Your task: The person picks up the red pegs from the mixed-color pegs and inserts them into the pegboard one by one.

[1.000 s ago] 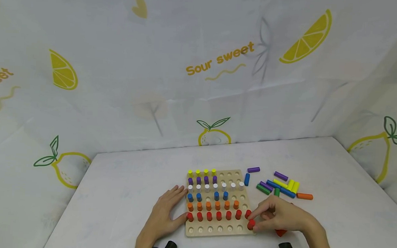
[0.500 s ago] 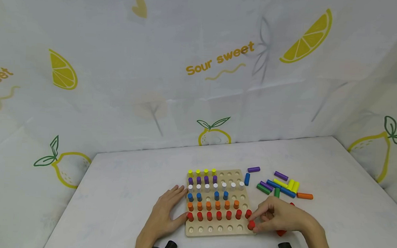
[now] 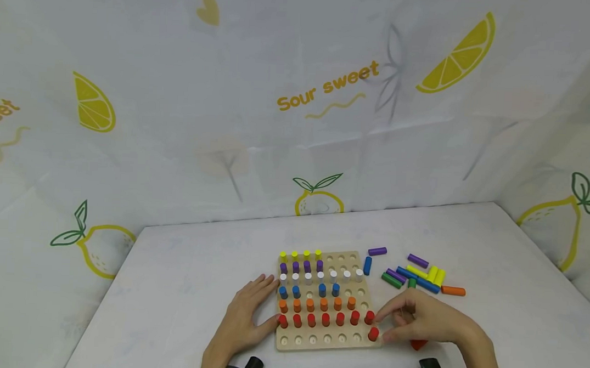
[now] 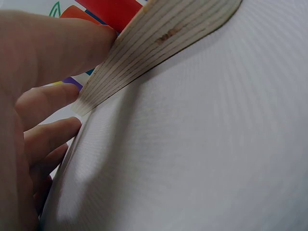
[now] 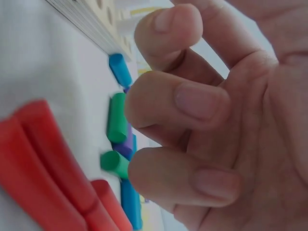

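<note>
Head view shows a pale wooden pegboard [image 3: 320, 347] on the white table [image 3: 187, 267], coloured pegs [image 3: 340, 319] upright in rows and one red peg [image 3: 373, 334] alone in its near right corner, the left hand [image 3: 245, 311], fingers outstretched, touching its left edge, the right hand [image 3: 425, 318], loosely curled and empty, just beside that peg.

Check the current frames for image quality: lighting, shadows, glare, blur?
Head view: even, slightly dim light, no strong glare, coloured pegs small but distinct; left wrist view: a soft shadow crosses the white tabletop below the board's edge, with faint rippled streaks; right wrist view: red pegs at lower left look blurred.
</note>
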{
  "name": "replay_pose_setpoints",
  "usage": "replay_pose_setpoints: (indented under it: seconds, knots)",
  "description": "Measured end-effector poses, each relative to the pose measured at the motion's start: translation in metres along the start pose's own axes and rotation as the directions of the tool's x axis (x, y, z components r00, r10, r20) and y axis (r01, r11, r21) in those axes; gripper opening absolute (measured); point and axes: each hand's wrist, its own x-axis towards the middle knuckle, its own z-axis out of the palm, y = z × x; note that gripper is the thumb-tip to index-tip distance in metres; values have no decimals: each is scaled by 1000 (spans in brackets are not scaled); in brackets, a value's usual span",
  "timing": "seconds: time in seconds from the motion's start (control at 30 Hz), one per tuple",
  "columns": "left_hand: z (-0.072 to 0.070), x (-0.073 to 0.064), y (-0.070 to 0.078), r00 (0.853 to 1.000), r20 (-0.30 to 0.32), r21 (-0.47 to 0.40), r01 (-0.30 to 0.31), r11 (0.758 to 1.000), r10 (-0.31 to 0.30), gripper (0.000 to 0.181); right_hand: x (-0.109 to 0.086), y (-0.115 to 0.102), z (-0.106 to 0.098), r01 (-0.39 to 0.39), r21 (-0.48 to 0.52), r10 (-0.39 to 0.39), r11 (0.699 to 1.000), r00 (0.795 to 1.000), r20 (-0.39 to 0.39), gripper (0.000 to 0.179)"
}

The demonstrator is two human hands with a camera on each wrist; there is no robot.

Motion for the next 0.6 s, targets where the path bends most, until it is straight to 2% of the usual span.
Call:
replay_pose_setpoints:
  seconds: [0.27,0.5,0.6]
  knots:
    - [-1,0,2,1000,13,5,11,1000,-11,65,-22,4,-15,-53,10,54,999,993,-105,28]
    - [-2,0,3,999,17,10,31,999,-31,65,-39,11,-29,-83,-108,61,991,979,-192,28]
    - [-1,0,3,999,18,11,32,999,-33,65,-44,13,-33,-109,-127,80,986,973,-217,28]
